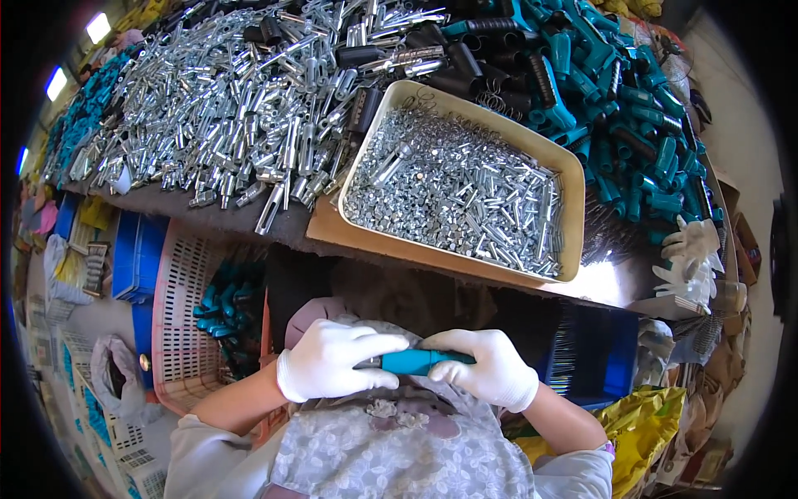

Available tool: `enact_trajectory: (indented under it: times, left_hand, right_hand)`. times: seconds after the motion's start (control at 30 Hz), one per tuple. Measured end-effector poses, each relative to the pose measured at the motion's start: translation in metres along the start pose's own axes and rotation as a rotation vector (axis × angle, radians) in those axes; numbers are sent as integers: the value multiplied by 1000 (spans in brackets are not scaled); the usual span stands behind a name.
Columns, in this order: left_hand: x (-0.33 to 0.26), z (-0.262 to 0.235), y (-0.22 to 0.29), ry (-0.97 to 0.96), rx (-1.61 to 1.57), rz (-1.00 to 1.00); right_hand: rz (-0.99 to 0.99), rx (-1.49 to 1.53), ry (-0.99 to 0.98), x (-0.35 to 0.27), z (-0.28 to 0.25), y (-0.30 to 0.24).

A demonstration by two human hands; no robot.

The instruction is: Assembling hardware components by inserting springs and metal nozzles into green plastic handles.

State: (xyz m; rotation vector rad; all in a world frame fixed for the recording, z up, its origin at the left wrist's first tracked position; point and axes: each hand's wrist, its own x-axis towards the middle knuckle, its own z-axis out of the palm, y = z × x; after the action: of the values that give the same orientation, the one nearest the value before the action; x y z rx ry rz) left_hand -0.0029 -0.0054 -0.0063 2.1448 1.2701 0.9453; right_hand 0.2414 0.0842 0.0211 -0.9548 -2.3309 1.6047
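Note:
My left hand (332,362) and my right hand (486,366), both in white gloves, hold a teal plastic handle (413,362) level in front of my apron. The left fingers and thumb close round its dark left end. The right hand wraps the other end, thumb along the near side. Parts of both ends are hidden under the gloves. Beyond my hands, on the bench edge, sits a cream tray (573,241) of small metal pins and short cylinders, with a few thin springs at its far corner.
A heap of shiny metal tubes and rods (241,108) covers the bench's left and middle. Teal and black handles (640,141) pile up at the right, near white gloves (692,254). A pink basket (179,308) with teal parts stands below left; a blue bin (619,353) is below right.

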Motion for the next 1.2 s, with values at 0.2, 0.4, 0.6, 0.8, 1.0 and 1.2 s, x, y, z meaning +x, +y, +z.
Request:
enact_trajectory:
  times: [0.2,0.4,0.6,0.8,1.0,1.2]
  left_hand:
    - [-3,-3,4,-14,91,26]
    - [-1,-1,8,-19,8,66]
    - [5,1,9,-87,-89,-4]
    - [17,28,7,-27,-123,80]
    - [26,35,12,80,-47,-25]
    - [17,39,4,123,-99,-53]
  right_hand:
    - [-140,-230,105,-2,4,-7]
    - [32,24,-49,-5,-1,-7]
    - [196,131,-142,1,-6,-16]
    - [-19,40,-80,11,2,-13]
    - [-256,-494,365,39,-59,-31]
    - [-126,-778,543,66,-93,-9]
